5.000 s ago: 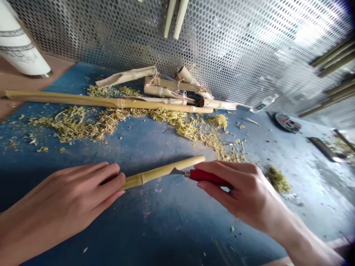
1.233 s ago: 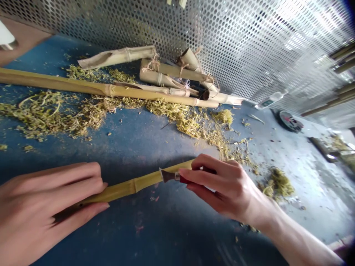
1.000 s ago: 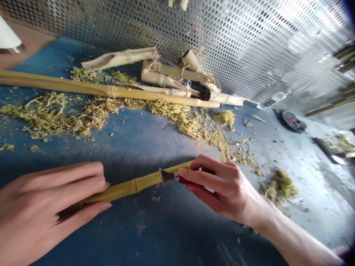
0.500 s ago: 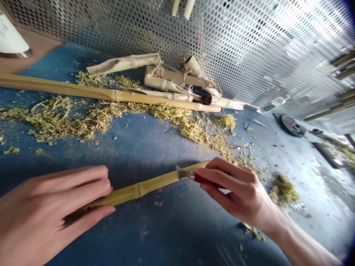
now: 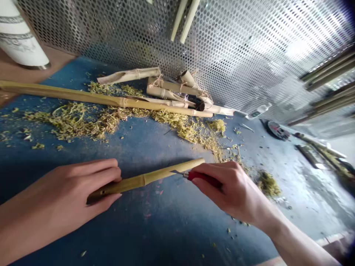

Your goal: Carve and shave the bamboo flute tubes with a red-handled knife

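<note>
A yellow-green bamboo piece (image 5: 158,175) slants across the blue table, its far end pointing up to the right. My left hand (image 5: 83,184) is closed around its near end, where a small dark hole shows beside the fingers. Past the middle of the piece, my right hand (image 5: 230,188) grips a small knife (image 5: 203,178) by its red handle. The short metal blade lies at the bamboo's surface, to the right of the node. Whether the blade cuts in, I cannot tell.
Behind lie a long bamboo pole (image 5: 83,95), tied bamboo pieces (image 5: 174,88) and heaps of dry moss (image 5: 80,122). A perforated metal panel (image 5: 138,40) rises at the back. A white cylinder (image 5: 22,40) stands top left; a small bottle (image 5: 258,111) and a round dish (image 5: 278,130) sit right.
The knife has turned, so its blade now shows narrow instead of broad. My left hand and the bamboo's near end sit slightly further right in view; the whole view has shifted too.
</note>
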### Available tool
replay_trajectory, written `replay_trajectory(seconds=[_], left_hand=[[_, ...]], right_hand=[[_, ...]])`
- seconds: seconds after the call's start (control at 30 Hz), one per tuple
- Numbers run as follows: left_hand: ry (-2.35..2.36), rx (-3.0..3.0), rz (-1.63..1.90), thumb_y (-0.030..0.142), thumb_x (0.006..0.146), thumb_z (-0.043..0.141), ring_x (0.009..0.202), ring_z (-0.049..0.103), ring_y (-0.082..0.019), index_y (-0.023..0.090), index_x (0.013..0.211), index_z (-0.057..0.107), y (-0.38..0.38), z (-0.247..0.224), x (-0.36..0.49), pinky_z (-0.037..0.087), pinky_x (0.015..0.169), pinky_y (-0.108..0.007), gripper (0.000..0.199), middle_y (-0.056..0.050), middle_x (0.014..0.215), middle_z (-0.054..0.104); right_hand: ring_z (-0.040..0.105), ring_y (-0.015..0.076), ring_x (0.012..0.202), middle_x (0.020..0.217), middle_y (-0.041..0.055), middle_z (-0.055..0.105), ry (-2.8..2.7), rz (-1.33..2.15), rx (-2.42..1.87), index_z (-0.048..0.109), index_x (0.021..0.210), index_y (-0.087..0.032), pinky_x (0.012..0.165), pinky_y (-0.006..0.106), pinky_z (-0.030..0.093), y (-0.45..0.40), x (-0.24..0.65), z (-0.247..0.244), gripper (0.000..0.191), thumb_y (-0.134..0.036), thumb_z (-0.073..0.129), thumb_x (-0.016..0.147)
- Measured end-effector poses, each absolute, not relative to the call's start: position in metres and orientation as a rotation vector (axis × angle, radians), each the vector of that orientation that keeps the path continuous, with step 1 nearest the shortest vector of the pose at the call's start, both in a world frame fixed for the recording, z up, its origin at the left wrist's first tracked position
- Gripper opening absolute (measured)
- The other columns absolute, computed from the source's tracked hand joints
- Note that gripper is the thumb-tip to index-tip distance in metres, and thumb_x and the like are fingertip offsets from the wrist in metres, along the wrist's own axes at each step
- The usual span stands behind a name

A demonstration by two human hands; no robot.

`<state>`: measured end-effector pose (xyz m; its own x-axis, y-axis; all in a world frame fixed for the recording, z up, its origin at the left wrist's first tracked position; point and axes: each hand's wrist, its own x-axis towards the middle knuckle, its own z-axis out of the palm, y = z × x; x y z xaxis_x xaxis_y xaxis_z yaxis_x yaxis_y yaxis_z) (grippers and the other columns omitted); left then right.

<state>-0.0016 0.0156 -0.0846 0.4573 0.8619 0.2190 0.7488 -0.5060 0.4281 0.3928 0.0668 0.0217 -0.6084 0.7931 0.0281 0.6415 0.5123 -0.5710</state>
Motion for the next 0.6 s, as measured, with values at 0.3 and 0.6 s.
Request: replay_trajectory(seconds=[0.3,0.6], left_hand=[[1.315,2.605,0.650,0.050,0.118,0.051,0.075,0.083,-0.021,0.033,0.108,0.073,0.0249,-0.0741,0.0040,0.052,0.052,-0.033,0.030,-0.002,0.118,0.086],[1.302,2.578,0.608,0.051,0.118,0.053,0.089,0.089,-0.027,0.035,0.113,0.073,0.0248,-0.0775,0.0015,0.052,0.053,-0.036,0.027,-0.001,0.118,0.087]], right_hand=[[0.064,0.0128,0.061,0.077,-0.0016,0.078,-2.523,0.726,-1.300,0.088,0.106,-0.023,0.062,0.029,0.046,0.0610,0.3858,0.0203,0.032,-0.040,0.064,0.118],[0.071,0.0160,0.067,0.084,0.0010,0.083,-2.542,0.711,-1.328,0.088,0.109,-0.025,0.065,0.031,0.049,0.0602,0.3866,0.0194,0.031,-0.041,0.063,0.119]])
